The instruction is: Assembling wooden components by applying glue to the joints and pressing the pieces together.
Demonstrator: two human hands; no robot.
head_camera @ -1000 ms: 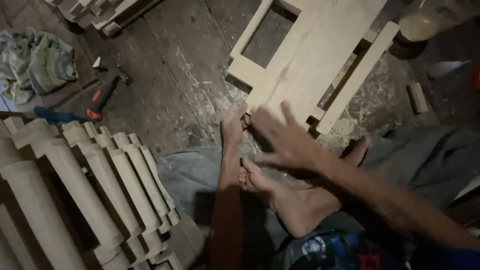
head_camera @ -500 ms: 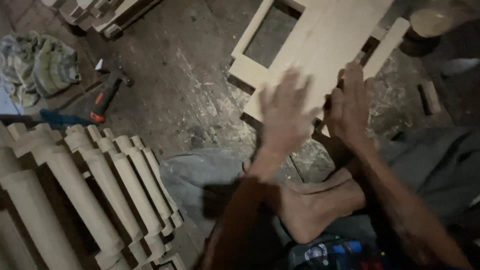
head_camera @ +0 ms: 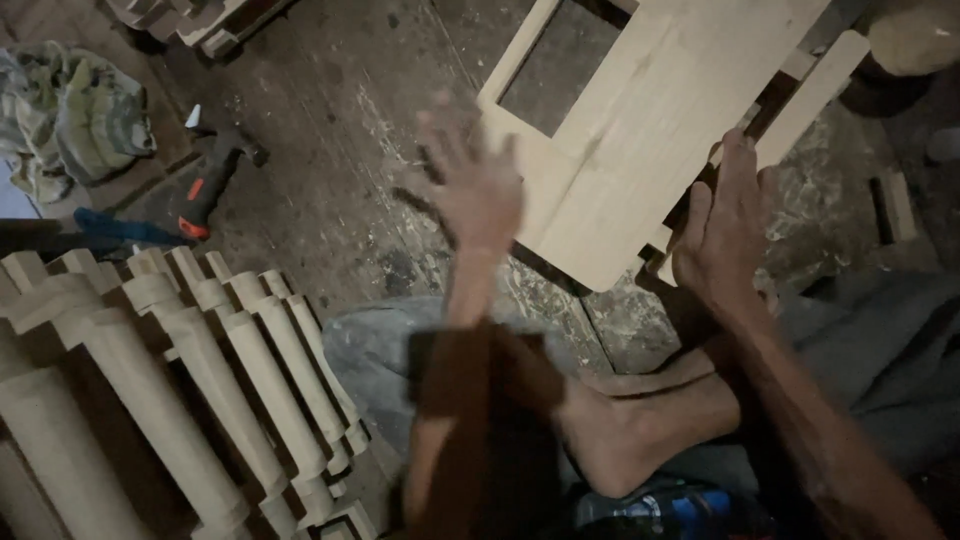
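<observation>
A pale wooden frame with a flat board lies on the dusty floor in front of me. My left hand hovers with fingers spread at the frame's near left corner, blurred by motion and holding nothing. My right hand rests flat, fingers together, against the frame's near right edge beside a narrow slat. My bare foot is tucked under me below the hands.
A row of turned wooden balusters lies at the lower left. A hammer with a black and orange handle and a crumpled cloth sit at the upper left. A small wood offcut lies at the right.
Both hands moved up from near my foot toward the wooden frame. The left hand swung left to the frame's corner; the right settled on its near right edge.
</observation>
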